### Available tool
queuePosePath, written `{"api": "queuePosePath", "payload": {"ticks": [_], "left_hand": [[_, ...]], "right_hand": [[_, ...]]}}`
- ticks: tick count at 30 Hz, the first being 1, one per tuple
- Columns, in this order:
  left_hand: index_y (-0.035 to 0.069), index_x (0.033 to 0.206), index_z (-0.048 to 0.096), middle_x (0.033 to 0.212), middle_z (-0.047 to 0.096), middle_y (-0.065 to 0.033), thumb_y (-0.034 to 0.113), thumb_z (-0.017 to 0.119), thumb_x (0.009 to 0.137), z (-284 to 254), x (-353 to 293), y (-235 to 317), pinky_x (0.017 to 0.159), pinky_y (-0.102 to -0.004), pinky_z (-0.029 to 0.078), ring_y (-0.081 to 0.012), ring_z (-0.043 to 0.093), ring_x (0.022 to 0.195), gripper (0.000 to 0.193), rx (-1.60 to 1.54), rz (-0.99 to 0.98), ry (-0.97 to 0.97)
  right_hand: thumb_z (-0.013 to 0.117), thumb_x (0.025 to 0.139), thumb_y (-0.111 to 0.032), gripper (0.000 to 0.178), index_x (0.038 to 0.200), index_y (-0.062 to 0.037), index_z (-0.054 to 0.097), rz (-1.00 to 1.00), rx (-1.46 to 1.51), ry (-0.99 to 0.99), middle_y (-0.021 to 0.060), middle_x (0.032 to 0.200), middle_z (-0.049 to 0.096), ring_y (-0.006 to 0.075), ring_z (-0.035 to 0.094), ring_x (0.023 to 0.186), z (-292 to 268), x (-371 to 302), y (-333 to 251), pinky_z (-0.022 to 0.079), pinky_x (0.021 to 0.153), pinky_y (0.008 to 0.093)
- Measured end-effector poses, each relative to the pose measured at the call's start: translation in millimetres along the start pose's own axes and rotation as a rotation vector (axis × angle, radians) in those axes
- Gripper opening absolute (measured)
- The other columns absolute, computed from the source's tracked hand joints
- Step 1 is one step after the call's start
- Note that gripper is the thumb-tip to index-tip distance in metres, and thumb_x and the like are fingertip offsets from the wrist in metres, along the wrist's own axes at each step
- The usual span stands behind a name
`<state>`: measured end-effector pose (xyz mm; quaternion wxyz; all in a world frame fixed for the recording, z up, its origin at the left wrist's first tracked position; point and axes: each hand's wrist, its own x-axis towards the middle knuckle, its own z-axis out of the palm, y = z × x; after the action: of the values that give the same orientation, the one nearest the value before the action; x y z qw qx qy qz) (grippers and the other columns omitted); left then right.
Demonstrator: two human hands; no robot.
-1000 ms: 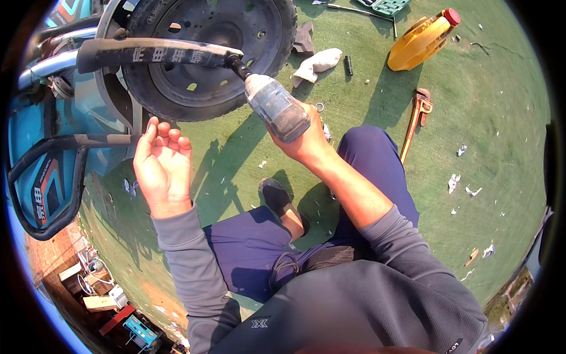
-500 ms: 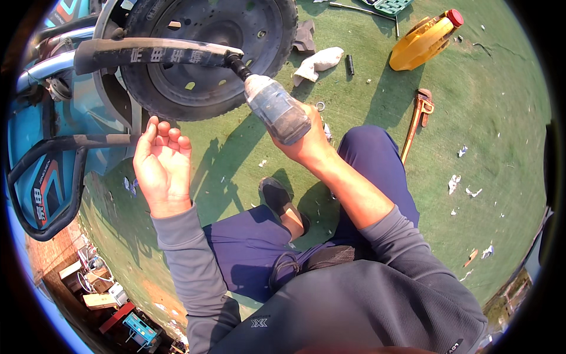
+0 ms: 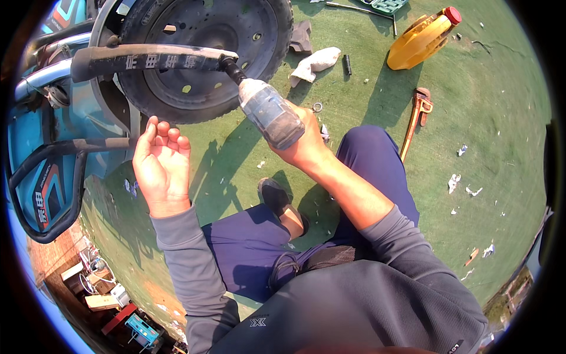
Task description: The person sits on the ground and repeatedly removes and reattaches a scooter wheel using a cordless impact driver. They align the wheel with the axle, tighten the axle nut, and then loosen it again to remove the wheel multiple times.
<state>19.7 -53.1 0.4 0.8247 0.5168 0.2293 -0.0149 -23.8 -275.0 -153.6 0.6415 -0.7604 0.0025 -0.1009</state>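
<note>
Vehicle: blue, cut off by the dark left rim.
Left hand: palm up, fingers loosely curled, holding nothing; whether the fingertips touch the vehicle is unclear.
Wheel: top cropped, partly hidden behind a black bar.
Drill: its black nose at the bar's right end, exact contact hard to make out.
Right hand: wrapped around the drill, most fingers hidden behind it.
Tool case: green, cut off above.

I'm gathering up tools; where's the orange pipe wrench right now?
The orange pipe wrench lies on the green ground, right of centre in the head view, below the yellow jug and beside the person's right knee.
</note>
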Motion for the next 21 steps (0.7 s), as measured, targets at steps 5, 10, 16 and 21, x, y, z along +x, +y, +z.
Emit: {"api": "queuePosePath", "payload": {"ticks": [5, 10, 16, 21], "left_hand": [[0.008, 0.115, 0.066, 0.099, 0.065, -0.0017, 0.015, 0.065, 0.101, -1, -4, 1, 0.077, -0.0342, 0.054, -0.0164, 0.062, 0.089, 0.015, 0.004, 0.005, 0.014], [0.007, 0.115, 0.066, 0.099, 0.065, -0.0023, 0.015, 0.066, 0.101, -2, -9, 2, 0.077, -0.0341, 0.054, -0.0167, 0.062, 0.089, 0.016, 0.004, 0.012, 0.015], [0.005, 0.115, 0.067, 0.100, 0.067, -0.0049, 0.012, 0.063, 0.101, -8, -12, 5, 0.079, -0.0370, 0.055, -0.0207, 0.064, 0.091, 0.016, -0.044, 0.002, -0.004], [0.005, 0.115, 0.067, 0.100, 0.068, -0.0052, 0.012, 0.063, 0.102, -15, -13, 4, 0.079, -0.0374, 0.055, -0.0206, 0.065, 0.091, 0.016, -0.040, 0.020, -0.013]], "right_hand": [[0.080, 0.080, -0.018, 0.033, 0.104, 0.0014, 0.070, 0.013, 0.029, -0.006, 0.0249, 0.092, 0.074, 0.0413, 0.075, 0.090, -2, 0, -4, 0.060, 0.077, 0.0450], [0.080, 0.080, -0.018, 0.032, 0.103, 0.0019, 0.070, 0.015, 0.011, -0.020, 0.0249, 0.091, 0.075, 0.0410, 0.075, 0.091, -4, 2, -9, 0.060, 0.078, 0.0449], [0.080, 0.080, -0.019, 0.032, 0.101, 0.0019, 0.070, 0.044, 0.005, -0.007, 0.0241, 0.090, 0.075, 0.0413, 0.075, 0.091, -5, -1, -10, 0.060, 0.077, 0.0448], [0.081, 0.079, -0.020, 0.033, 0.102, 0.0013, 0.069, 0.014, -0.042, -0.012, 0.0248, 0.091, 0.075, 0.0420, 0.074, 0.091, -6, -1, -5, 0.060, 0.078, 0.0451]]}}
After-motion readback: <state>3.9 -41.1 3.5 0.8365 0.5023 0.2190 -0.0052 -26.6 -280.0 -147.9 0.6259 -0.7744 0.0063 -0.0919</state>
